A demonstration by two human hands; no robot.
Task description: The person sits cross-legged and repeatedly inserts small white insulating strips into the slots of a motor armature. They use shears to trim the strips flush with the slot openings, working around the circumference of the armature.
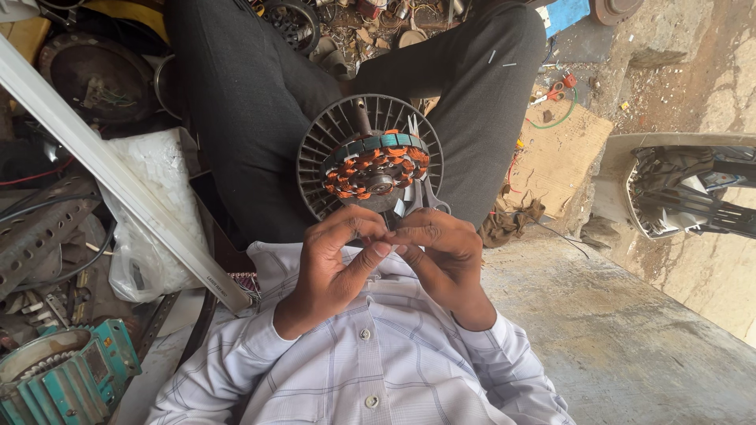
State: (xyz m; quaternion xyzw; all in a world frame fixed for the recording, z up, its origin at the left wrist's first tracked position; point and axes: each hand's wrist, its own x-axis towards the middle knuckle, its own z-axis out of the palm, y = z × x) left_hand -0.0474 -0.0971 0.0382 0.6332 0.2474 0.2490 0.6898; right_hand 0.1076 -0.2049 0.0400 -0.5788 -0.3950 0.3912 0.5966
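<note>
Grey fan motor (370, 161) with orange windings resting on the lap, left hand (335, 264) and right hand (442, 256) just below it, fingertips pinched together, held item too small to tell, spanner (421, 193) against the motor's right edge

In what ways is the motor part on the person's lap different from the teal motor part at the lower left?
The lap motor part is round, grey and finned, showing orange copper windings; the teal motor part is blocky and painted. The lap one rests on the legs just beyond both hands, left hand and right hand; the teal one lies aside, partly cut off. Both look like motor pieces.
</note>
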